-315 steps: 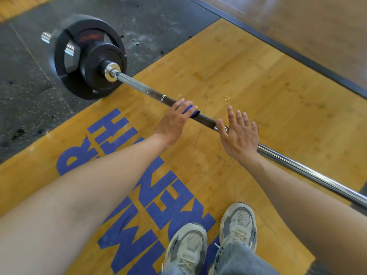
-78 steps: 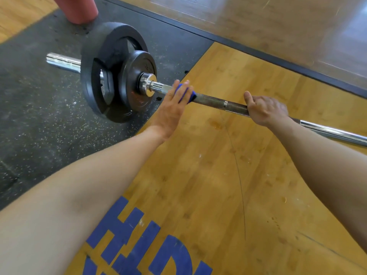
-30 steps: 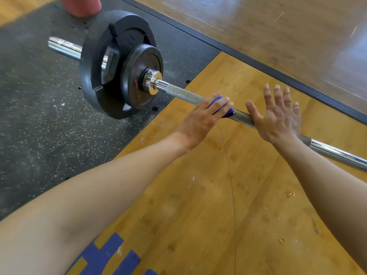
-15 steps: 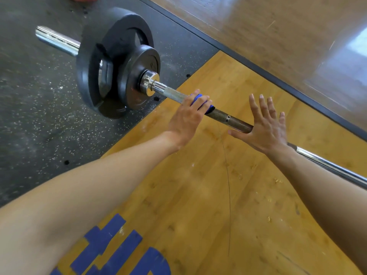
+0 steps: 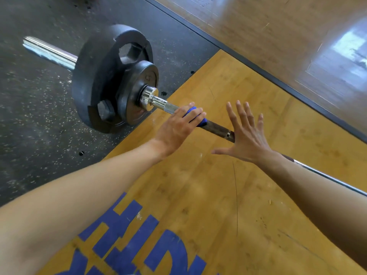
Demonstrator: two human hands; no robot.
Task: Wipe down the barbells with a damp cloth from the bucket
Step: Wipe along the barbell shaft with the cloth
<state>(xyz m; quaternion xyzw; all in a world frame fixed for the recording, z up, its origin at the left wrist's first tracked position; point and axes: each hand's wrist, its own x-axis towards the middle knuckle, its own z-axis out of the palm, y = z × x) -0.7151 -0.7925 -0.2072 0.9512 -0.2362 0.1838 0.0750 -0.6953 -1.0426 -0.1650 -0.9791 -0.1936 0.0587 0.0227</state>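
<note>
Here, largest to smallest:
Platform (image 5: pixel 228 195): yellow wooden boards under your arms, with blue lettering (image 5: pixel 127 235) at the near edge.
Rubber mat (image 5: pixel 29 116): dark, speckled flooring to the left of the boards; the plates rest on it.
Barbell (image 5: pixel 216 129): it lies across the floor from upper left to lower right, its chrome sleeve end (image 5: pixel 49 53) jutting out past the plates and its shaft running on beneath your right forearm.
Plates (image 5: pixel 111 80): two black discs on the sleeve, the larger outside, the smaller against the chrome collar (image 5: pixel 148 98).
Left hand (image 5: pixel 176 130): your fingers wrap over the shaft just beside the collar, pressing the cloth onto it.
Right hand (image 5: pixel 247 141): released, fingers straight and spread, your palm over the shaft; whether it touches cannot be told.
Cloth (image 5: pixel 193 116): blue, bunched round the shaft under your left fingers, only its edges showing.
</note>
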